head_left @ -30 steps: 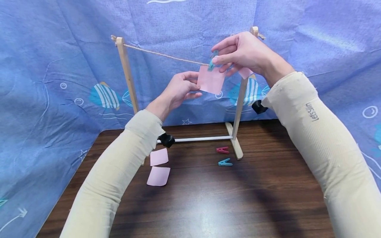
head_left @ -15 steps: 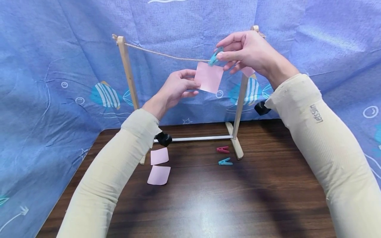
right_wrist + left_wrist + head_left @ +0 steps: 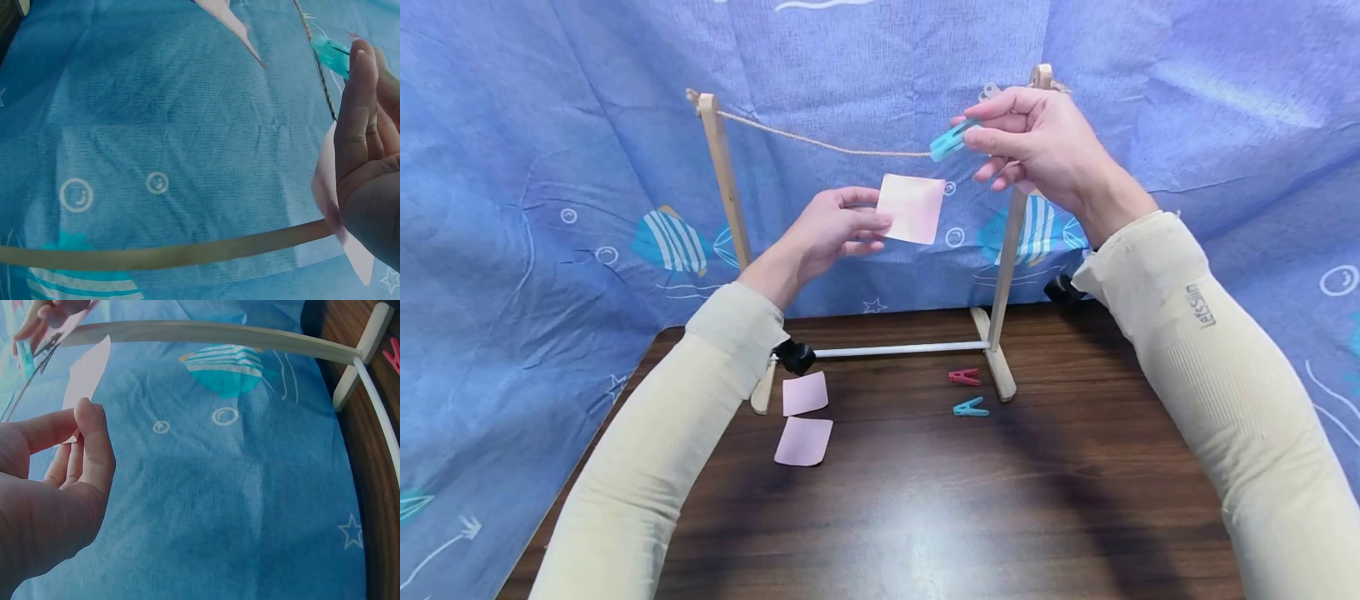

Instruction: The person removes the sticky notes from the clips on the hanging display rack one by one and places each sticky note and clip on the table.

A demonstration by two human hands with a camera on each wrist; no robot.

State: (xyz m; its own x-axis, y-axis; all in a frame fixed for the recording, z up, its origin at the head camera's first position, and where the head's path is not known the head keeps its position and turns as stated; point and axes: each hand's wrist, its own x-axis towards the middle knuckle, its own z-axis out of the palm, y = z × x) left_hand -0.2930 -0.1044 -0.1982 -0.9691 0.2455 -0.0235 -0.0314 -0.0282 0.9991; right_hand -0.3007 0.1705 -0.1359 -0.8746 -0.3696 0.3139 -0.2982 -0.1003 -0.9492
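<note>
My left hand (image 3: 829,232) pinches a square pink paper note (image 3: 913,207) by its left edge, just below the rope (image 3: 820,143). In the left wrist view the note (image 3: 89,372) is seen nearly edge-on between thumb and fingers. My right hand (image 3: 1048,150) pinches a turquoise clothespin (image 3: 950,143) by its handle end. Its nose overlaps the rope in the head view, up and to the right of the note, with a gap between the two. A second pink note (image 3: 324,175) hangs at the rope beside my right hand, mostly hidden by it in the head view.
A wooden stand carries the rope between a left post (image 3: 727,175) and a right post (image 3: 1006,267), joined below by a white bar (image 3: 902,348). On the table lie two pink notes (image 3: 806,393), a red clothespin (image 3: 964,377) and a blue clothespin (image 3: 971,407).
The clothespin has come away from the note's top edge, moving right and tilting flatter. My left hand has drawn the note left and slightly down, away from the rope.
</note>
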